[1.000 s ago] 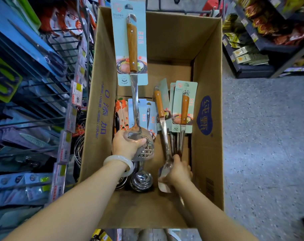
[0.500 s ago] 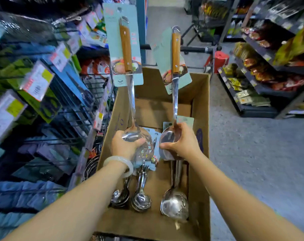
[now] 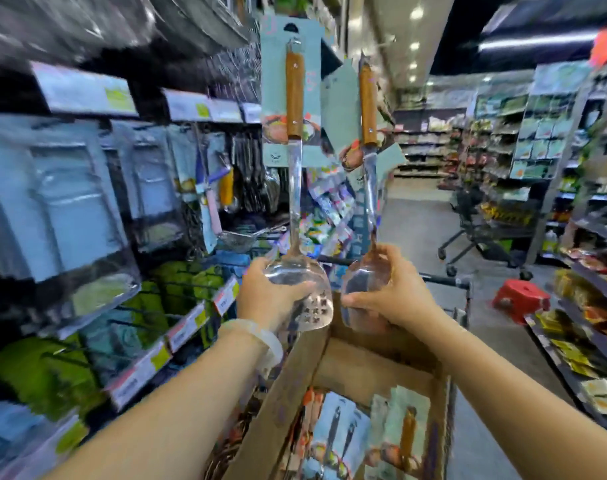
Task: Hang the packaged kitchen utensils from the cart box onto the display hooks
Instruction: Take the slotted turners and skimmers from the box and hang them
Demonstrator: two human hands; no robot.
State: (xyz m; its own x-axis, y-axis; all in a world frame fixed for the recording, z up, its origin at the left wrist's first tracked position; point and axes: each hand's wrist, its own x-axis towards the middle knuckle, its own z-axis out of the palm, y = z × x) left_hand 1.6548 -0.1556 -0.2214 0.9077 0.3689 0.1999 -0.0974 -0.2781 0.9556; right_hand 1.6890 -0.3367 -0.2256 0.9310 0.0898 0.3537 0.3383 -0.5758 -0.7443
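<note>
While the slotted spatula [image 3: 297,209] is held upright by its blade in the left grip [image 3: 271,294] and the ladle [image 3: 368,216] in the right grip [image 3: 392,296], above the box [image 3: 295,375], the swaying cards could be missed by the hooks and dropped.

Bright store lighting, but we're looking at a pretty smeary shot

We get light from the round ceiling lights [image 3: 415,46] and a long tube lamp [image 3: 534,41] up top, so the aisle floor [image 3: 416,216] looks evenly lit with soft shadows. Motion blur streaks nearly everything, worst on the left shelves [image 3: 70,188], where packages turn to blocky mush. We see glare washing over the slotted spatula [image 3: 297,289] and the ladle [image 3: 364,289], making the steel look almost see-through. Wide-angle bending curves the edges, and the upper left corner goes dark.
</note>
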